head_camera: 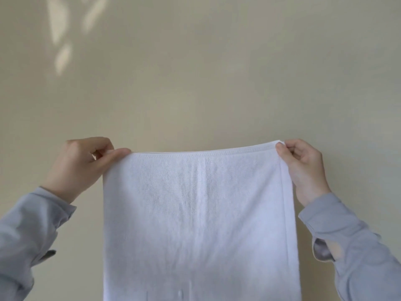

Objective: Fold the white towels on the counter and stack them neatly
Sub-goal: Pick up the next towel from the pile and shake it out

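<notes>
A white towel [198,218] hangs upright in front of me, stretched flat between both hands, its lower part running out of the bottom of the view. My left hand [84,166] pinches the towel's top left corner between thumb and curled fingers. My right hand [303,168] pinches the top right corner the same way. The hemmed top edge runs nearly level between the two hands. Both arms wear light grey-blue sleeves. The counter and any other towels are out of view.
A plain beige wall [195,72] fills the background, with patches of sunlight at the upper left. Nothing else shows around the raised towel.
</notes>
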